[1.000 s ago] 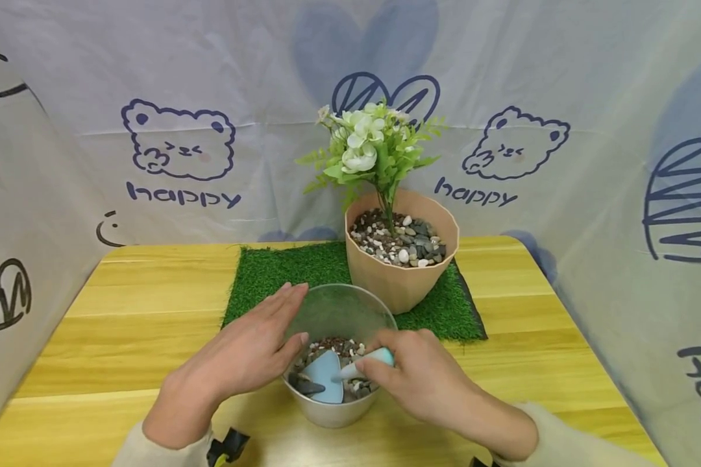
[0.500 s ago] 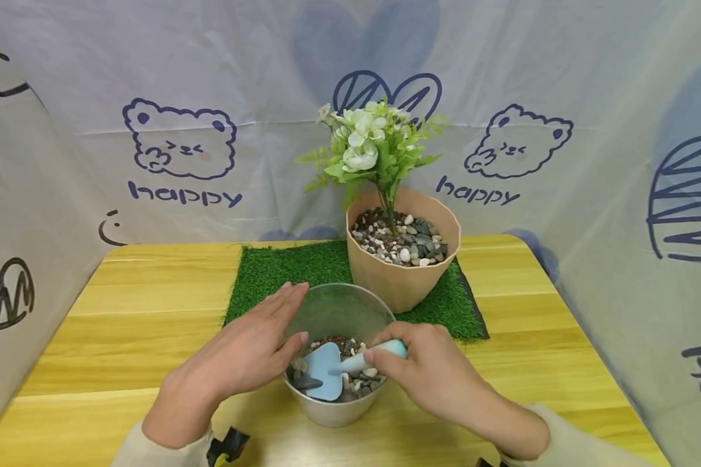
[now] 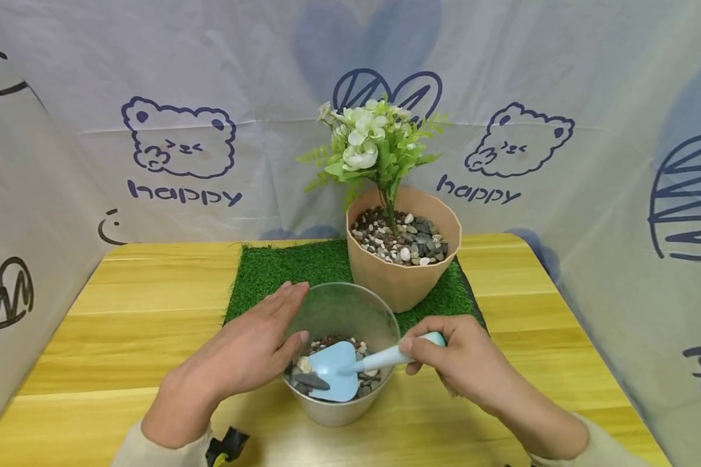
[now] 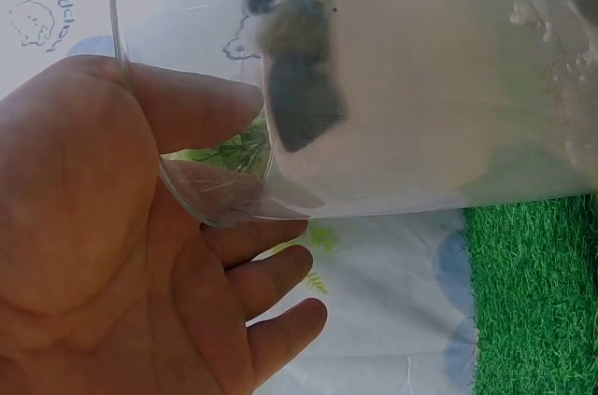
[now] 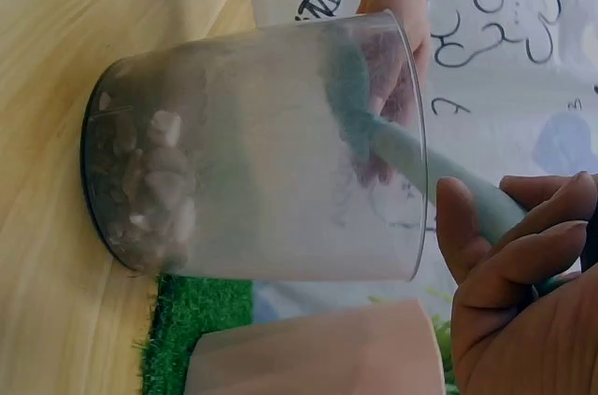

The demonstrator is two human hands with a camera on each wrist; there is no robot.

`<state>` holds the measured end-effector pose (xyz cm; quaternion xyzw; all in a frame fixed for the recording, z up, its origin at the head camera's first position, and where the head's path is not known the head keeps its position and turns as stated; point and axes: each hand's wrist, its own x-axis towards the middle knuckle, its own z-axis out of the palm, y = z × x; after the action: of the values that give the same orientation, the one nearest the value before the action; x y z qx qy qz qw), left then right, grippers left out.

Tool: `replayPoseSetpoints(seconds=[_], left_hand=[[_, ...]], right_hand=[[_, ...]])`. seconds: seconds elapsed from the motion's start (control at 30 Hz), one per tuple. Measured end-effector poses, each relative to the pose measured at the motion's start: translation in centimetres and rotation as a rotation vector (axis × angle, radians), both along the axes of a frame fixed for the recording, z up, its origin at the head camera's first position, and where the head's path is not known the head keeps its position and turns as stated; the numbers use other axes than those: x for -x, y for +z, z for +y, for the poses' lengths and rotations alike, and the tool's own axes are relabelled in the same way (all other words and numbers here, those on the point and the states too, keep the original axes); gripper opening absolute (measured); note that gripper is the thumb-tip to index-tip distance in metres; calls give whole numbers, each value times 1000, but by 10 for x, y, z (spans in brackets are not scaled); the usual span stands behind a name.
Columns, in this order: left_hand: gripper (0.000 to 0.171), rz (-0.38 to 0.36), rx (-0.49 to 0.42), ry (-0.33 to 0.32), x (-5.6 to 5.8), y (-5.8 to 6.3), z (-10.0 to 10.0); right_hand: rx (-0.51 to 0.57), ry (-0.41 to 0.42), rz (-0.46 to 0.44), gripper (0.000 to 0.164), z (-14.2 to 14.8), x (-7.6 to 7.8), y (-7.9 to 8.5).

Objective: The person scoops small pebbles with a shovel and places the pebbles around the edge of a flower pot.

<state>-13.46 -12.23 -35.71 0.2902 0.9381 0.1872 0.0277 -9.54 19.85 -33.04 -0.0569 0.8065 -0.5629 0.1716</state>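
My right hand [image 3: 467,363] grips the handle of a light-blue hand trowel [image 3: 340,375]. The trowel's blade is inside a clear plastic bucket [image 3: 334,414], with dark flat stones [image 3: 312,380] and a pale one at its tip. Through the wall in the right wrist view, that blade shows high up, near the rim, while pebbles [image 5: 168,180] lie at the bottom. My left hand [image 3: 239,353] is at the bucket's left rim, fingers extended. In the left wrist view its thumb [image 4: 201,110] shows through the clear plastic, and several fingertips extend past the rim.
Behind the bucket, a peach flowerpot [image 3: 394,282] with pebbles and a white-flowered plant [image 3: 374,143] stands on a green turf mat [image 3: 286,266]. The wooden table [image 3: 134,311] is bordered by printed cloth walls [image 3: 280,162]. A black strap piece [image 3: 228,446] is by the left wrist.
My right hand has moved rightward and slightly up, drawing the trowel with it; more of the handle shows past the rim. A pale stone now shows at the blade. My left hand stays put.
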Motion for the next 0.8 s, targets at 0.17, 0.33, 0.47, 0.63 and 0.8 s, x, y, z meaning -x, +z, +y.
replayPoseSetpoints(seconds=[0.17, 0.33, 0.47, 0.63, 0.8], left_hand=[[73, -2, 2, 1, 0, 0, 0], [72, -10, 0, 3, 0, 1, 0], [72, -17, 3, 6, 0, 1, 0], [71, -21, 2, 12, 0, 2, 0], [72, -23, 5, 10, 0, 1, 1]], right_hand=[[96, -12, -52, 28, 7, 4, -3], [113, -20, -47, 29, 9, 5, -4], [112, -20, -45, 29, 10, 5, -4], [120, -9, -49, 29, 11, 7, -3], [178, -36, -55, 23, 20, 9, -2]])
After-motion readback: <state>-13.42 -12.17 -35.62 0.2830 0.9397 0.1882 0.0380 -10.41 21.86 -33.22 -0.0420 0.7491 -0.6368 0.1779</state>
